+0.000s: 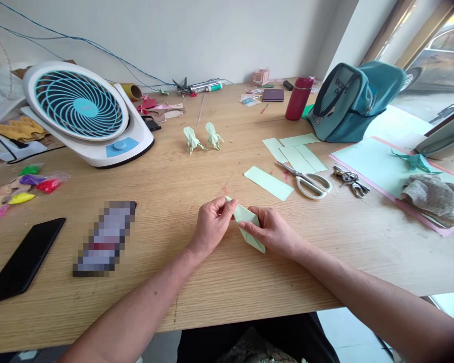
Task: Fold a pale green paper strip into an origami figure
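Between my hands is a folded piece of pale green paper (252, 237), held a little above the table near its front edge. My left hand (215, 222) pinches the upper left corner between thumb and fingers. On the right side of the paper, my right hand (270, 229) grips with the thumb on top and fingers behind. Creases run across the paper's face. Just beyond lies a flat pale green paper strip (269, 183), beside white-handled scissors (310, 184). More pale green strips (297, 154) overlap behind the scissors. Two folded paper figures (213, 136) stand farther back.
A white fan (87, 111) stands at the left rear. A dark tablet-like slab (24, 259) and a blurred-out phone (106, 239) lie at left. Keys (351, 180), a red bottle (299, 98), a teal backpack (355, 103) and a grey cloth (431, 199) are on the right.
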The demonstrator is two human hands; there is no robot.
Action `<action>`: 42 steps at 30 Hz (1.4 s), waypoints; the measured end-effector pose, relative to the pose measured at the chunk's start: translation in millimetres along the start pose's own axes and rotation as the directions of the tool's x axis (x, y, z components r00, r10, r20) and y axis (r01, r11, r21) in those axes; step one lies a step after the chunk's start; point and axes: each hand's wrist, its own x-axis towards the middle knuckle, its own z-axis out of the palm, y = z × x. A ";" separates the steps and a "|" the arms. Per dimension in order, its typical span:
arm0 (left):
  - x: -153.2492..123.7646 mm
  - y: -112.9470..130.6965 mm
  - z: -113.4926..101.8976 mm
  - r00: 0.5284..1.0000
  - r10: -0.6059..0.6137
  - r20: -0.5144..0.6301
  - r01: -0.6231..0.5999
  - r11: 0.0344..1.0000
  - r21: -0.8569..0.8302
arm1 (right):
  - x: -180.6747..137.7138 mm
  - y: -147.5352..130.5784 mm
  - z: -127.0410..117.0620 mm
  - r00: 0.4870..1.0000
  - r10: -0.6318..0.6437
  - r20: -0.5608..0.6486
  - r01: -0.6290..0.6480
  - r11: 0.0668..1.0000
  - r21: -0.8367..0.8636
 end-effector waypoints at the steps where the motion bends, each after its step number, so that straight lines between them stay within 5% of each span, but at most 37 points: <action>1: 0.0 -0.3 -0.6 1.000 0.009 -0.013 -0.009 1.000 0.018 | 0.0 0.2 0.5 1.000 -0.002 0.004 0.002 1.000 -0.010; 16: 0.4 -3.0 -5.2 0.994 0.059 -0.094 -0.061 0.998 -0.022 | -3.1 -3.9 2.4 0.999 -0.012 0.030 0.013 0.999 -0.045; 22: 4.2 -8.1 -4.5 1.000 0.010 -0.014 -0.013 0.966 -0.259 | -0.8 -1.8 1.9 1.000 0.019 -0.018 -0.018 0.996 0.088; 32: -5.7 1.1 3.7 0.976 -0.015 0.218 0.060 0.977 -0.203 | 2.9 2.6 0.9 0.987 0.033 -0.160 0.036 0.912 0.409; 42: -7.8 0.4 11.1 0.994 -0.006 0.111 0.027 0.983 -0.184 | 1.3 -1.3 2.0 0.989 0.027 -0.148 0.033 0.920 0.391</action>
